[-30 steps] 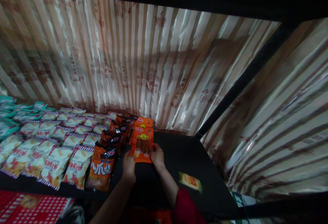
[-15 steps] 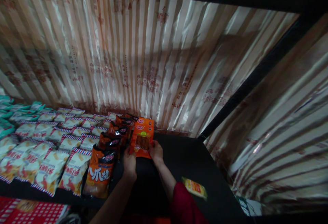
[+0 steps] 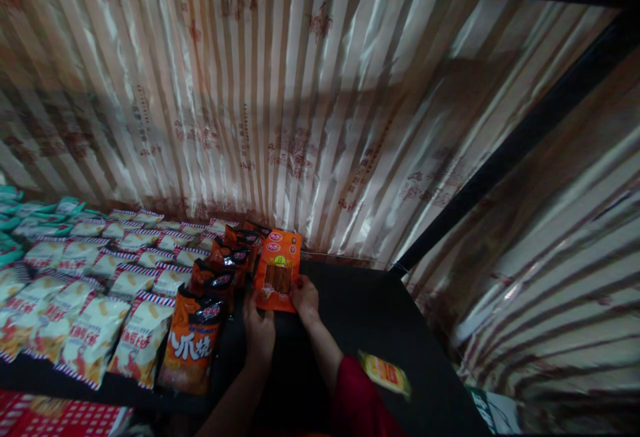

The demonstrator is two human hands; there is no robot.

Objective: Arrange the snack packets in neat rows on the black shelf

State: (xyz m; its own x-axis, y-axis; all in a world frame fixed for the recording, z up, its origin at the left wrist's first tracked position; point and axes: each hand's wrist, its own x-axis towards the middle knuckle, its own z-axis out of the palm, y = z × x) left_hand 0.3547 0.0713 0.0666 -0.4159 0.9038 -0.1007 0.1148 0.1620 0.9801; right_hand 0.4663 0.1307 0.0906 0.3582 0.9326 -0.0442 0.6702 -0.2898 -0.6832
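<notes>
An orange snack packet (image 3: 277, 277) with a see-through window leans up at the back of the black shelf, with another orange packet's top edge showing behind it. My right hand (image 3: 305, 298) grips its lower right edge between thumb and fingers. At its lower left corner my left hand (image 3: 260, 330) is closed, the fingertips partly hidden beside the packet. Immediately left stands a row of orange-and-black snack bags (image 3: 193, 340), one behind another.
Rows of pale snack bags with striped edges (image 3: 93, 337) fill the left, with green packs (image 3: 35, 213) beyond. A yellow packet (image 3: 384, 373) lies on the black shelf (image 3: 350, 310) at right. A dark post (image 3: 500, 150) and pleated sheeting (image 3: 300, 103) stand behind.
My left hand has slid slightly down and right along the packet's lower corner. My right hand keeps its place on the edge. The view has shifted a little.
</notes>
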